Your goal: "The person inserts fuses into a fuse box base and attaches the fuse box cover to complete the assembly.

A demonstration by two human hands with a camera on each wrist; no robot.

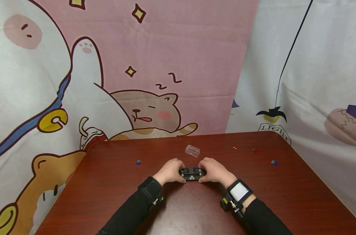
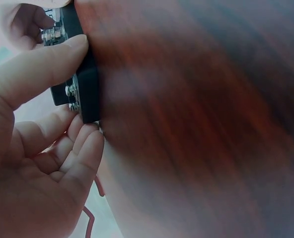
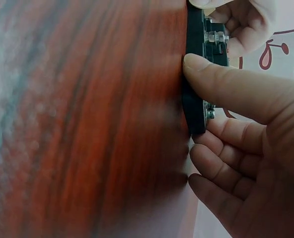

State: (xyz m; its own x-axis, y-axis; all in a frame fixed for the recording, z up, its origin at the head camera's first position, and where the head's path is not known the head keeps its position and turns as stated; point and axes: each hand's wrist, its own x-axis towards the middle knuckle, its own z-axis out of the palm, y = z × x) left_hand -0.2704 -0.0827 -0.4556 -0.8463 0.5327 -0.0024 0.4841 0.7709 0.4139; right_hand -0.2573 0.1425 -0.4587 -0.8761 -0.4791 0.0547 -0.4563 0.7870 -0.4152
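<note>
— Hands in view?
— Two, both half closed. Left hand (image 1: 171,171), thumb in front and fingertips behind, pinching the left end of one black block (image 1: 192,178), lower centre of the head frame; right hand (image 1: 214,171) likewise pinching the right end.
— Boxes?
— One: clear plastic box (image 1: 192,150), above the block in the frame.
— Coloured bits?
— Four clusters, too small for a piece count. Blue cluster (image 1: 138,162) left of centre, second blue cluster (image 1: 274,162) at right; red cluster (image 1: 235,147) and second red cluster (image 1: 255,150) between box and right edge.
— Tables?
— One, reddish-brown table (image 1: 107,182).
</note>
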